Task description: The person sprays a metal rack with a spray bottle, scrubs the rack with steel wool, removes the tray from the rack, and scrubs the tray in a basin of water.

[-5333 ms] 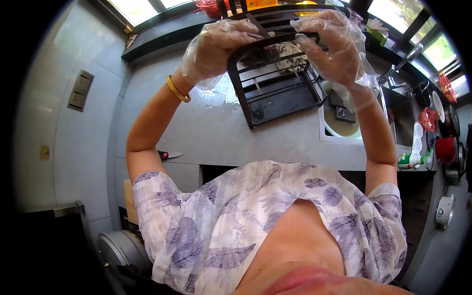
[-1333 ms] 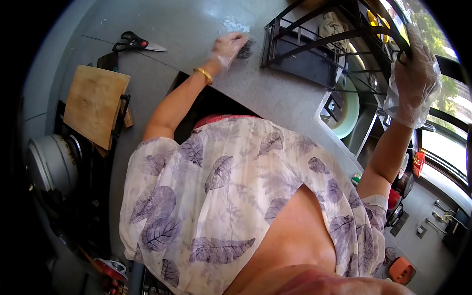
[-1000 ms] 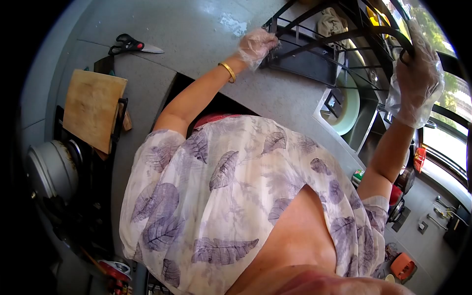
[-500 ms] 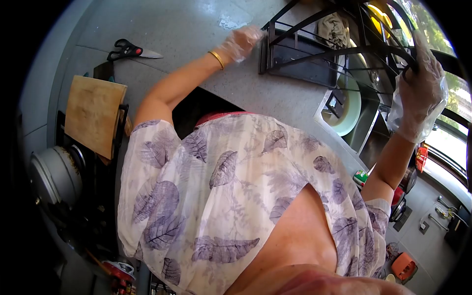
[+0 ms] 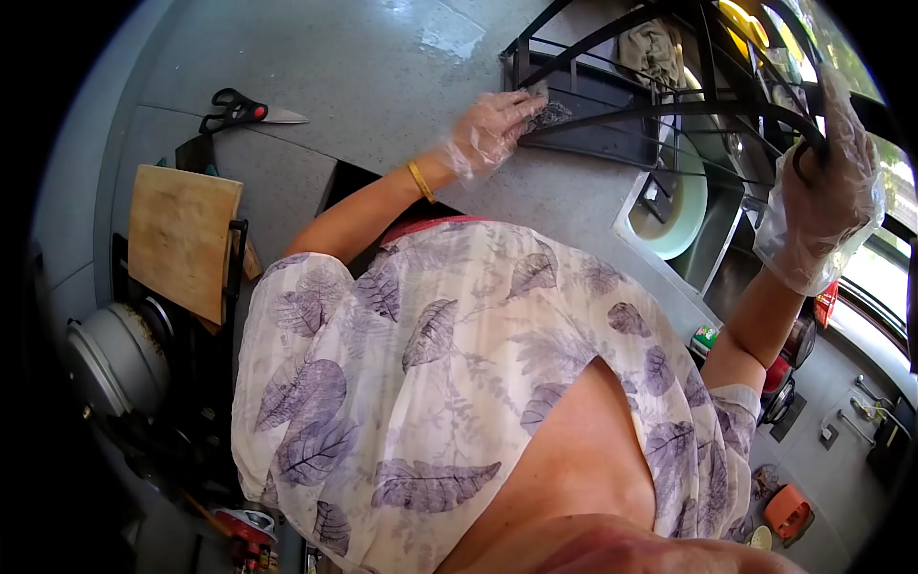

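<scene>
Two hands are at work on one black rack (image 5: 669,108), which is at the far right of the table (image 5: 316,57); whether its base touches the table cannot be told. Each hand wears one clear plastic glove (image 5: 811,263). The left hand (image 5: 492,132) has its fingers bent and clamped on one dark, wiry scouring pad (image 5: 553,116), at the left end of the rack's black tray (image 5: 612,143). The right hand (image 5: 830,196), farther right, has its fingers clamped round a curved bar of the rack. One gold-coloured bracelet (image 5: 420,181) circles the left wrist.

Beyond the tray is one crumpled cloth (image 5: 650,53). Just right of the tray, one pale green basin (image 5: 693,206) sits in the sink (image 5: 719,234). Well to the left lies one pair of black-handled scissors (image 5: 244,113) with a red dot at the pivot; nearer stands one wooden cutting board (image 5: 182,239), and nearer again one metal pot (image 5: 120,359). At right, one green-and-white container (image 5: 705,337) bears a label too small to read.
</scene>
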Action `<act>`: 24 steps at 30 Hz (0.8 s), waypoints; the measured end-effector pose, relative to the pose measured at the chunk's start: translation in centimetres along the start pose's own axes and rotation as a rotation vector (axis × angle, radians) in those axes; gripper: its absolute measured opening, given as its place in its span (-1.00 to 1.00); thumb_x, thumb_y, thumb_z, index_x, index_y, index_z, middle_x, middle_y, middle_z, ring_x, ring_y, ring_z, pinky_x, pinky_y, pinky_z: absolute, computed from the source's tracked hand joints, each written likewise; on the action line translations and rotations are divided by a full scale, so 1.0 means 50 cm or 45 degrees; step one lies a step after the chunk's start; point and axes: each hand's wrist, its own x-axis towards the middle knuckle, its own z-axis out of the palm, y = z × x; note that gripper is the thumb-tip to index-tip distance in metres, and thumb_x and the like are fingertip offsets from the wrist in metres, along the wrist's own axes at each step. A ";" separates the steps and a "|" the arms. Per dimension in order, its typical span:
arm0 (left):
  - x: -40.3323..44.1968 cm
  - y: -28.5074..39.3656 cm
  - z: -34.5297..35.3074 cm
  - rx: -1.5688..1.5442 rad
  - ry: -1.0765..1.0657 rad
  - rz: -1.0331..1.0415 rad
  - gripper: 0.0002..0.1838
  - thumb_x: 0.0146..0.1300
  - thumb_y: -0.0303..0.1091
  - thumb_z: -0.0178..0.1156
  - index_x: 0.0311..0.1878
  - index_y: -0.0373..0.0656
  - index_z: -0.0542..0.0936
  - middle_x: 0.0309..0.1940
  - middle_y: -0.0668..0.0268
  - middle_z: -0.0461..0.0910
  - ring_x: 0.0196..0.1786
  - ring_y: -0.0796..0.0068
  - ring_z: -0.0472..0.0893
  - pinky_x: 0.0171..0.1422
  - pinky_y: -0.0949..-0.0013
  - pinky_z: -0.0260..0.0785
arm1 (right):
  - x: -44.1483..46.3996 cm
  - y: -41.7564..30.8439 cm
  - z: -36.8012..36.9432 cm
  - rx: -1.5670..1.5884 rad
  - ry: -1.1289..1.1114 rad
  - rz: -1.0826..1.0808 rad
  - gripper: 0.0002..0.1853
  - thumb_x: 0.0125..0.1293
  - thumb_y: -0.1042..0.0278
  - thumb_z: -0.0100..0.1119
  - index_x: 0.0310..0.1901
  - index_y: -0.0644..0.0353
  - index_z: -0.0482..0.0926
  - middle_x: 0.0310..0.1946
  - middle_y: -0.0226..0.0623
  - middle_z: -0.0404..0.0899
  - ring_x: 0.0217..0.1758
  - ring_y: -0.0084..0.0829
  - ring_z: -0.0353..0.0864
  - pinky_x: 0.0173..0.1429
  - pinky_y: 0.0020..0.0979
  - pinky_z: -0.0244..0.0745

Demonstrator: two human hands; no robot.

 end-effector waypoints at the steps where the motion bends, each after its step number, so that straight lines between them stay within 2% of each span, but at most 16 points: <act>1: 0.003 0.023 0.012 0.011 -0.027 0.032 -0.55 0.08 -0.56 0.12 0.09 -0.06 0.47 -0.06 0.16 0.51 -0.17 0.24 0.58 -0.12 0.42 0.48 | -0.008 0.008 -0.013 -0.011 -0.003 -0.008 -0.35 -0.24 0.70 0.13 0.06 0.11 0.51 -0.07 -0.19 0.56 -0.06 -0.29 0.57 0.09 -0.38 0.40; 3: 0.003 0.020 0.018 0.012 -0.092 0.085 -0.53 0.05 -0.57 0.10 0.09 -0.05 0.47 -0.07 0.13 0.51 -0.21 0.16 0.58 -0.17 0.40 0.50 | -0.010 0.011 -0.012 -0.029 -0.017 0.002 -0.35 -0.23 0.70 0.13 0.06 0.12 0.51 -0.06 -0.18 0.55 -0.05 -0.29 0.57 0.09 -0.38 0.40; 6: -0.004 0.007 0.014 0.272 -0.185 0.100 -0.59 0.10 -0.44 0.07 0.08 -0.02 0.48 -0.27 0.04 0.55 -0.22 0.18 0.57 -0.13 0.31 0.46 | -0.008 0.008 -0.010 -0.020 -0.049 0.050 -0.35 -0.24 0.70 0.13 0.06 0.13 0.51 -0.06 -0.18 0.55 -0.04 -0.29 0.57 0.09 -0.38 0.40; 9: -0.011 -0.048 0.010 0.496 -0.126 0.111 -0.66 0.11 -0.47 0.07 0.00 -0.06 0.53 -0.25 0.18 0.54 -0.34 0.32 0.58 -0.36 0.39 0.47 | -0.004 0.013 -0.011 -0.059 -0.081 0.026 -0.35 -0.24 0.70 0.14 0.05 0.13 0.51 -0.06 -0.18 0.55 -0.04 -0.28 0.56 0.09 -0.39 0.41; 12: -0.006 -0.110 -0.048 0.274 -0.184 -0.111 -0.77 0.14 -0.45 0.07 -0.12 -0.09 0.59 -0.36 0.23 0.52 -0.41 0.40 0.54 -0.37 0.44 0.44 | -0.003 0.001 -0.012 -0.115 -0.072 0.048 -0.35 -0.24 0.70 0.14 0.05 0.13 0.50 -0.06 -0.17 0.55 -0.04 -0.26 0.56 0.09 -0.37 0.41; 14: 0.002 -0.140 -0.052 0.132 0.030 -0.239 -0.80 0.16 -0.42 0.07 -0.17 -0.11 0.61 -0.39 0.26 0.51 -0.44 0.41 0.51 -0.38 0.45 0.42 | -0.009 0.021 -0.011 -0.054 -0.035 -0.028 -0.55 -0.04 0.45 0.16 0.00 0.10 0.52 -0.17 -0.15 0.56 -0.08 -0.19 0.56 0.15 -0.27 0.36; 15: 0.003 -0.148 -0.057 0.061 0.130 -0.301 -0.82 0.17 -0.41 0.07 -0.19 -0.13 0.62 -0.40 0.27 0.50 -0.45 0.42 0.49 -0.38 0.45 0.40 | -0.010 0.017 -0.012 -0.054 -0.025 -0.008 -0.49 -0.11 0.53 0.15 0.01 0.11 0.51 -0.14 -0.16 0.56 -0.07 -0.20 0.56 0.13 -0.30 0.38; 16: 0.037 -0.134 -0.070 0.006 0.245 -0.079 -0.82 0.16 -0.41 0.08 -0.20 -0.14 0.61 -0.44 0.29 0.49 -0.45 0.40 0.46 -0.33 0.42 0.39 | -0.012 0.013 -0.013 -0.053 -0.016 0.012 -0.43 -0.17 0.62 0.13 0.03 0.11 0.51 -0.11 -0.16 0.55 -0.06 -0.21 0.56 0.11 -0.32 0.39; 17: 0.063 -0.120 -0.068 -0.173 0.195 -0.150 -0.83 0.17 -0.41 0.08 -0.21 -0.15 0.61 -0.45 0.29 0.50 -0.44 0.39 0.47 -0.31 0.41 0.39 | -0.013 0.009 -0.013 -0.052 -0.006 0.032 -0.37 -0.23 0.70 0.12 0.04 0.12 0.51 -0.07 -0.16 0.55 -0.05 -0.23 0.56 0.10 -0.35 0.41; 19: 0.098 -0.098 -0.048 -0.397 0.085 -0.239 -0.84 0.17 -0.41 0.09 -0.22 -0.16 0.60 -0.46 0.28 0.50 -0.42 0.38 0.48 -0.27 0.39 0.39 | -0.011 0.005 -0.014 -0.062 -0.010 0.031 -0.37 -0.23 0.70 0.11 0.04 0.13 0.51 -0.08 -0.16 0.55 -0.05 -0.23 0.56 0.09 -0.35 0.41; 20: 0.112 -0.089 -0.036 -0.434 0.027 -0.253 -0.85 0.18 -0.40 0.09 -0.23 -0.17 0.60 -0.46 0.28 0.51 -0.41 0.38 0.49 -0.25 0.39 0.40 | -0.010 0.003 -0.014 -0.066 -0.012 0.029 -0.37 -0.23 0.71 0.10 0.04 0.13 0.51 -0.08 -0.16 0.55 -0.06 -0.23 0.56 0.09 -0.36 0.42; 22: 0.139 -0.091 -0.016 -0.213 -0.101 -0.150 -0.84 0.18 -0.38 0.11 -0.21 -0.18 0.59 -0.47 0.28 0.52 -0.40 0.40 0.50 -0.23 0.41 0.40 | -0.010 0.003 -0.013 -0.073 -0.014 0.029 -0.36 -0.24 0.71 0.09 0.04 0.13 0.51 -0.08 -0.18 0.55 -0.06 -0.23 0.56 0.07 -0.37 0.42; 24: 0.129 -0.132 -0.002 -0.300 -0.220 -0.058 -0.79 0.19 -0.32 0.13 -0.16 -0.19 0.57 -0.40 0.27 0.53 -0.38 0.41 0.52 -0.21 0.41 0.42 | -0.009 0.004 -0.008 -0.080 -0.018 0.049 -0.35 -0.24 0.71 0.08 0.04 0.11 0.51 -0.08 -0.20 0.56 -0.08 -0.24 0.57 0.06 -0.37 0.43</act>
